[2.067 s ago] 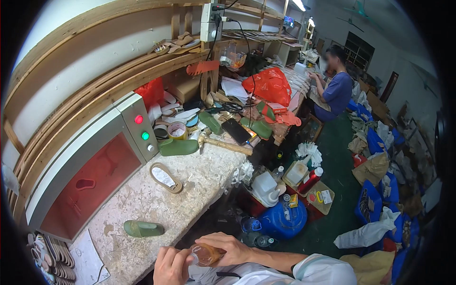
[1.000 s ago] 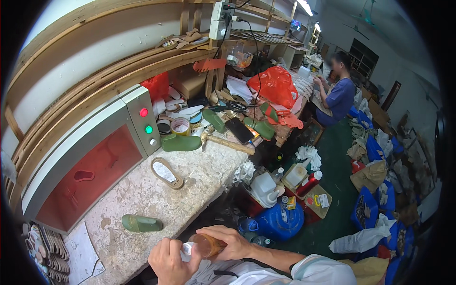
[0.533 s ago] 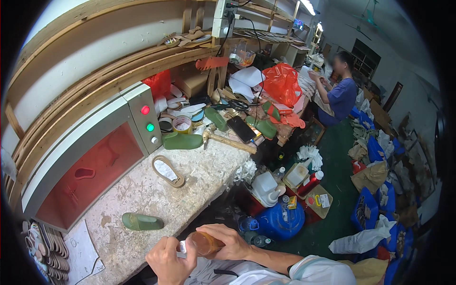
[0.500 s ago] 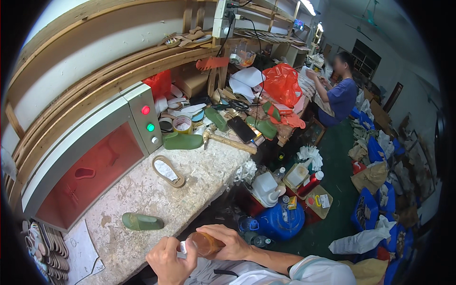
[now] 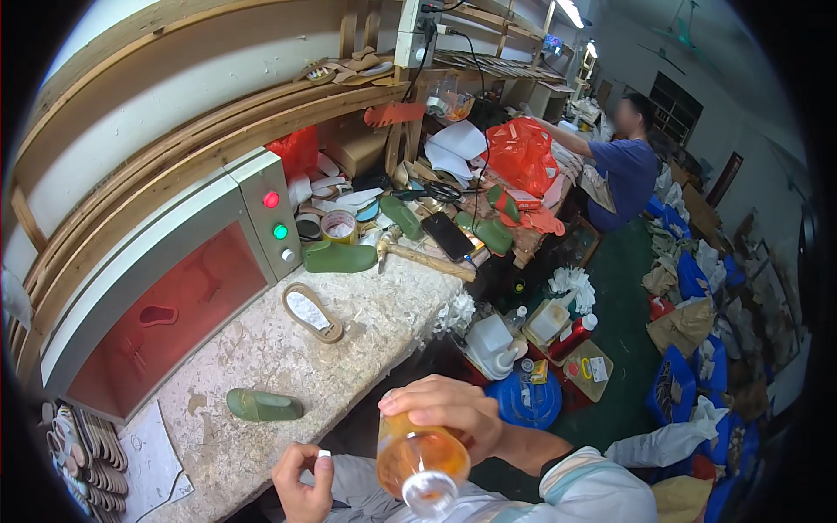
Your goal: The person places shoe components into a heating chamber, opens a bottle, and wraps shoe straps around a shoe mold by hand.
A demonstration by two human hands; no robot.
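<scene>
A pale, crusted workbench [image 5: 248,362] is running from the near left toward the far side, and a grey cabinet [image 5: 253,196] with a red window is standing on its left edge, lit red and green buttons showing at its far end. A co-worker in a blue shirt [image 5: 626,174] is sitting at the far right, stretching an arm toward a red plastic bag [image 5: 520,152]. A blue drum [image 5: 527,401] is standing to the right of the bench. A white sheet [image 5: 155,458] is lying at the near left, bearing thin drawn lines. In the near middle, the right hand [image 5: 449,410] is wrapping its fingers firmly around a clear bottle [image 5: 418,455] of amber liquid, whose whitish round end is facing the near side. To its left, the left hand [image 5: 301,484] is curling nearly closed, pinching a small white piece [image 5: 324,453] that is looking like a cap. A green shoe form [image 5: 264,405] is lying beyond it on the bench. At the right, a little white label [image 5: 598,370] is showing print too small to read.
</scene>
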